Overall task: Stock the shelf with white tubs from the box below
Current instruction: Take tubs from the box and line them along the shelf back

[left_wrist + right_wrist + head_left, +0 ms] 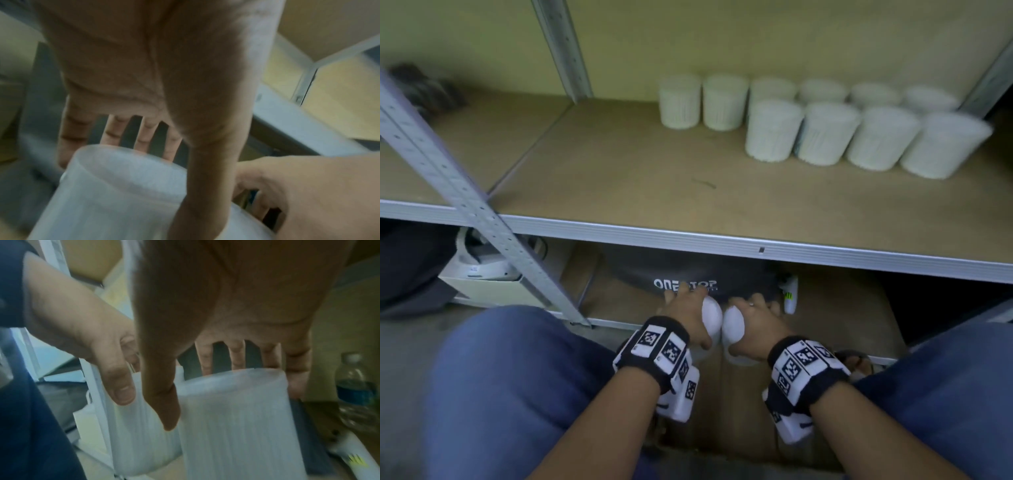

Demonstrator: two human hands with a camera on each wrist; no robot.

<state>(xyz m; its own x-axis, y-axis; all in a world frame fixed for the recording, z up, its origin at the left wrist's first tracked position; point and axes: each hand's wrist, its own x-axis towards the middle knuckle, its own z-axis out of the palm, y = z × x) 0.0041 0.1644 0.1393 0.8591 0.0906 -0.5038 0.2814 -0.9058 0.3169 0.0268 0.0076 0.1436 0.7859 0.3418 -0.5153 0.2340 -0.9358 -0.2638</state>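
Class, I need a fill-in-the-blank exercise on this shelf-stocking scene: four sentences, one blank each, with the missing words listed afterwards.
1. Each hand grips one ribbed white plastic tub: the left hand holds one tub, the right hand holds ____ tub.
2. The wooden shelf board carries ____ standing tubs.
3. The two held tubs are ____ the shelf board.
4. The standing tubs form ____ rows.

Missing words: one; ten; below; two

Shelf board is wide open left of the white tubs; the slanted metal upright cuts across the front-left corner.
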